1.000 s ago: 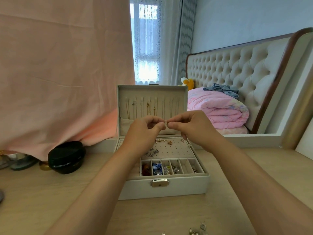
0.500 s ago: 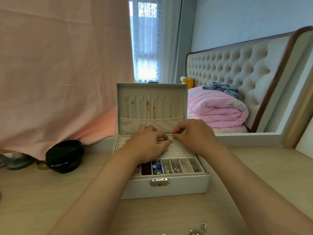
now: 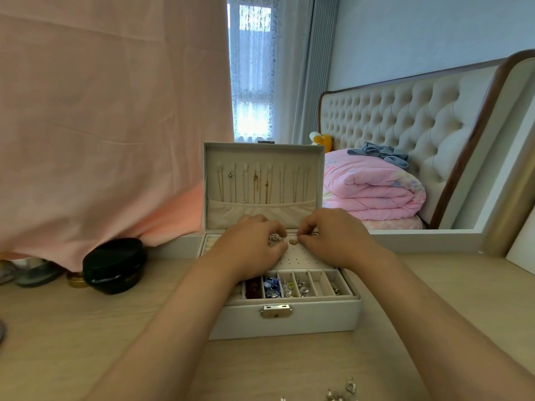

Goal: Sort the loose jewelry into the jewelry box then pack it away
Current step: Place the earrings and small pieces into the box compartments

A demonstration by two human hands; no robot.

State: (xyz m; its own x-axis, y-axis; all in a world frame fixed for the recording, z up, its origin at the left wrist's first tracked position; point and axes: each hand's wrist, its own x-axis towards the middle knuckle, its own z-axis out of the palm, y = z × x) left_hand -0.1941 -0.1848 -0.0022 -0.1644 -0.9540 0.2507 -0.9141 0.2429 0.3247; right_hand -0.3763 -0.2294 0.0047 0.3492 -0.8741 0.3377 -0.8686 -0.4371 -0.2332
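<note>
Meanwhile, our right grip (image 3: pixel 330 238) pinches a small gold earring (image 3: pixel 293 241) over the perforated pad (image 3: pixel 307 256) of the open white leatherette jewelry box (image 3: pixel 318 316) on the pale wooden surface (image 3: pixel 86 328). Our left grip (image 3: pixel 252 246) curls just beside it; we cannot tell what it holds.

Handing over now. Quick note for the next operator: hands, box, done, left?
Left hand: fingers pinch a small silvery piece over the perforated panel of the open jewelry box.
Right hand: fingers curled beside a small gold piece; grip unclear.
Done: necklaces hang in the lid, front compartments partly filled.
Left: seat these pieces, sort the loose pieces on the table, close and pack the box.
</note>
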